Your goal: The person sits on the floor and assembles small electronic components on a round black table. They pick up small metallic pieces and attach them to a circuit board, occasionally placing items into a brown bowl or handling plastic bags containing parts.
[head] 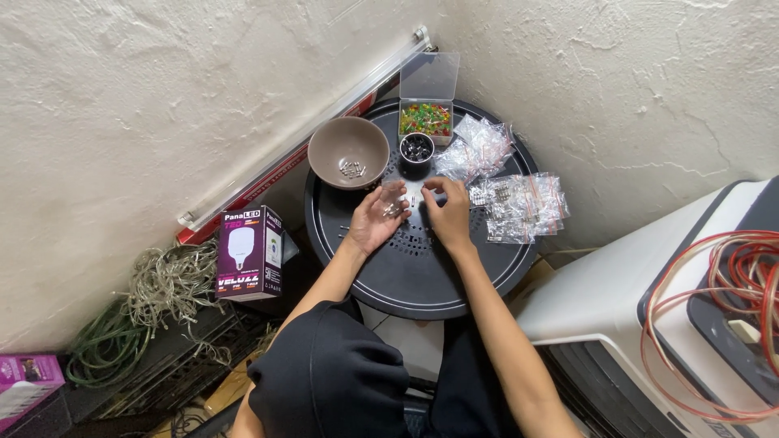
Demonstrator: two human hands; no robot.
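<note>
Nearest the camera: the person's dark-clothed knee [329, 377], with both forearms reaching up toward the round black tray [422, 276].

Left hand [375, 221]: palm up and cupped, at about the tray's 10 o'clock from centre. It carries a small clear bag [394, 197] and a few tiny pale parts; whether the fingers grip the bag or only cradle it cannot be told.

Right hand [449, 212]: just right of the left, fingertips pinched together toward the bag's mouth. What it pinches, if anything, is too small to see.

Surroundings on the tray: brown bowl [349, 152] at 11 o'clock holding a few small pieces; small black cup [416, 148] at 12; clear box of coloured bits [425, 118] beyond it, lid up; further clear packets [519, 207] at 2 o'clock.

Handling assessment: the bag appears very light, limp and slick; the parts are rigid but minute, likely to roll or scatter. Best taken at the bag's open edge between thumb and forefinger, palm kept level beneath.
</note>
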